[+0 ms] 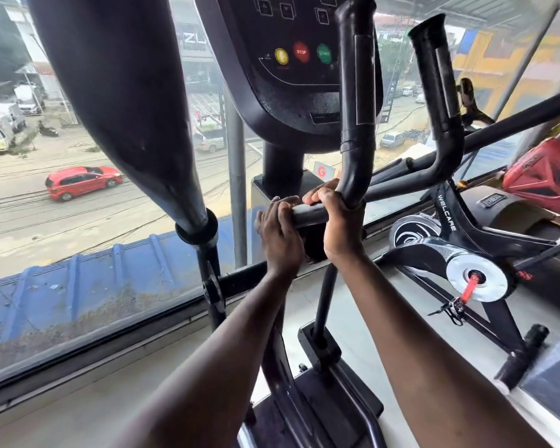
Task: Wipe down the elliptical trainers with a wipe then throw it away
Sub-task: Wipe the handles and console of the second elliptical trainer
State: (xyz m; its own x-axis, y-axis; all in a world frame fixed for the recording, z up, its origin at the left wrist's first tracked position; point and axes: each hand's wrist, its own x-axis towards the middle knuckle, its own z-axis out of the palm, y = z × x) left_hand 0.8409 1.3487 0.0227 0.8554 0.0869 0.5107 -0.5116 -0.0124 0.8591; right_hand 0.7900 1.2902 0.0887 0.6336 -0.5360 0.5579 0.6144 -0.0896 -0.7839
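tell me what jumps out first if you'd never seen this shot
Two hands, the left hand and right hand, grip a black handlebar at the centre. Above them hangs the console with yellow, red and green buttons. Through the window on the left, a red car passes on the street below.

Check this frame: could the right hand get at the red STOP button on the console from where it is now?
Probably yes. The right hand grips the handlebar at its bend, below the console. The red STOP button faces the person, with nothing covering it; the upright part of the handlebar stands just to its right, so the hand would pass left of it.
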